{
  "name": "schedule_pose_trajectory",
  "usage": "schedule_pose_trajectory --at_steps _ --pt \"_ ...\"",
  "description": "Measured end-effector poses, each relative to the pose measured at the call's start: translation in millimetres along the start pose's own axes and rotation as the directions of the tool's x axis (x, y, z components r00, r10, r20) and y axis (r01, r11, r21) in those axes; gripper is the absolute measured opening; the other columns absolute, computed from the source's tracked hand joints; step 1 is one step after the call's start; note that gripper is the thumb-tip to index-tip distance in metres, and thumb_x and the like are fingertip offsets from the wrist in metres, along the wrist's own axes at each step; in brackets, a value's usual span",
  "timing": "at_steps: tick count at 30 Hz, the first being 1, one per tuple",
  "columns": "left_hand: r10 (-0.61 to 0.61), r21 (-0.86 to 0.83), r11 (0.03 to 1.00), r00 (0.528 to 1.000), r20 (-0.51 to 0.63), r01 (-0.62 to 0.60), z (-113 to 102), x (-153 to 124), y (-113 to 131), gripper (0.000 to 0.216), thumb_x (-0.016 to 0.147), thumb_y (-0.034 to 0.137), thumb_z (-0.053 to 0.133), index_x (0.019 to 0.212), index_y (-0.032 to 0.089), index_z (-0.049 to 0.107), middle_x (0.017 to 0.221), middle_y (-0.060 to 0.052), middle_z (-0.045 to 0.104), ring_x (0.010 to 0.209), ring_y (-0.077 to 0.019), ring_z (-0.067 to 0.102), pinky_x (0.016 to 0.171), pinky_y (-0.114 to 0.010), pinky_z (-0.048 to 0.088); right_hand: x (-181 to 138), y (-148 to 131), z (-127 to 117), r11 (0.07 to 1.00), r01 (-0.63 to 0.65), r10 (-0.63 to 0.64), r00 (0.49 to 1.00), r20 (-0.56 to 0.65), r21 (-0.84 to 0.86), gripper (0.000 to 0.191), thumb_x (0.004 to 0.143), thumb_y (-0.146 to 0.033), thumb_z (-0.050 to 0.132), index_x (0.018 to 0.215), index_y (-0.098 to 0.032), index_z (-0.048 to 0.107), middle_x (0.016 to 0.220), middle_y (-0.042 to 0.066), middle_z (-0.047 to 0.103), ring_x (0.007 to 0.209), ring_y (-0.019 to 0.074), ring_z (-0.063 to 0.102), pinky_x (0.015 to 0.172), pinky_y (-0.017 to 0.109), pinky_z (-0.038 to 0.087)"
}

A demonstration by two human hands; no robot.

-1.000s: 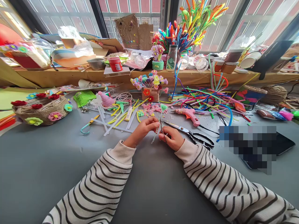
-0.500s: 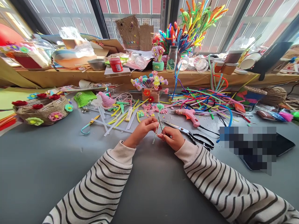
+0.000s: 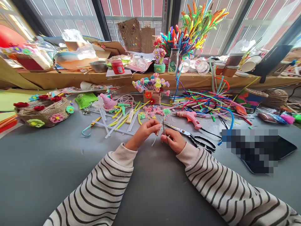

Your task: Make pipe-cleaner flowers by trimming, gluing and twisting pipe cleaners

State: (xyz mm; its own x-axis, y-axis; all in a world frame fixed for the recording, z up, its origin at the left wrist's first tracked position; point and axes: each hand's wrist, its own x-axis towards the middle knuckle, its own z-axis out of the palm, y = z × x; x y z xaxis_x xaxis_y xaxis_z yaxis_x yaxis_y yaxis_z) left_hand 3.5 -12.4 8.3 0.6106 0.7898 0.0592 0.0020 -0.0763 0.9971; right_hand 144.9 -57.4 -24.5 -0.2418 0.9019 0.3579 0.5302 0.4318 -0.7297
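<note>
My left hand (image 3: 146, 133) is closed, with thumb and fingertips pinching a thin, pale green fuzzy stem whose lower end (image 3: 153, 143) sticks out below. A rounded mint-green flower head (image 3: 166, 111) shows just above the hands; its join to the stem is hard to see. My right hand (image 3: 173, 140) is closed around a slim grey metal tool (image 3: 164, 123), pointing upward beside the stem. Whether it is tweezers or small scissors I cannot make out. Just right of this hand lie large black-handled scissors (image 3: 199, 140), untouched.
A pink glue gun (image 3: 191, 118) lies behind the scissors. Clear strips (image 3: 116, 127) and pink scraps (image 3: 152, 110) are scattered ahead. Further back are a flower box (image 3: 154, 98) and colourful pipe cleaners (image 3: 199, 99). A woven basket (image 3: 53, 113) stands left, dark devices (image 3: 287, 147) right.
The mint-green flower head has shifted right and slightly down in view. The metal tool in my right hand has turned more upright, and the stem's lower end has swung a little left.
</note>
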Motion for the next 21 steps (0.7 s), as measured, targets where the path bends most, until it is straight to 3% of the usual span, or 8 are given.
schedule_pose_trajectory --at_steps 5,12,21 --pt "-0.011 -0.020 1.000 1.000 0.027 0.012 2.3 -1.4 2.5 0.017 0.068 0.028 0.049 0.058 0.015 0.042 0.054 0.005 0.037 0.053 -0.0060 0.037 0.055 -0.020 0.030 0.3 -0.4 0.2 1.000 0.028 -0.028 0.999 0.025 -0.006 0.045 0.075 -0.052 0.027 0.060 -0.015 0.048 0.058 0.002 0.047 0.053 0.0104 0.041 0.049 0.022 0.033" --pt "-0.022 -0.037 0.999 1.000 0.022 0.023 2.2 -0.5 2.1 0.017 0.067 0.028 0.050 0.060 0.015 0.043 0.054 0.005 0.040 0.052 -0.0059 0.039 0.054 -0.020 0.032 1.8 -0.1 0.4 0.999 0.038 -0.039 0.999 -0.028 -0.019 0.043 0.075 -0.052 0.030 0.053 -0.016 0.042 0.052 0.000 0.043 0.050 0.0100 0.038 0.050 0.023 0.033" --pt "-0.006 -0.066 0.998 0.997 0.074 0.011 0.9 0.2 -0.5 0.013 0.068 0.025 0.050 0.065 0.014 0.045 0.058 0.004 0.048 0.054 -0.0063 0.043 0.056 -0.021 0.034 0.6 -3.0 -0.7 0.999 0.021 -0.022 0.999 0.027 0.041 0.048 0.074 -0.055 0.023 0.056 -0.016 0.044 0.056 0.001 0.045 0.053 0.0107 0.040 0.052 0.023 0.035"
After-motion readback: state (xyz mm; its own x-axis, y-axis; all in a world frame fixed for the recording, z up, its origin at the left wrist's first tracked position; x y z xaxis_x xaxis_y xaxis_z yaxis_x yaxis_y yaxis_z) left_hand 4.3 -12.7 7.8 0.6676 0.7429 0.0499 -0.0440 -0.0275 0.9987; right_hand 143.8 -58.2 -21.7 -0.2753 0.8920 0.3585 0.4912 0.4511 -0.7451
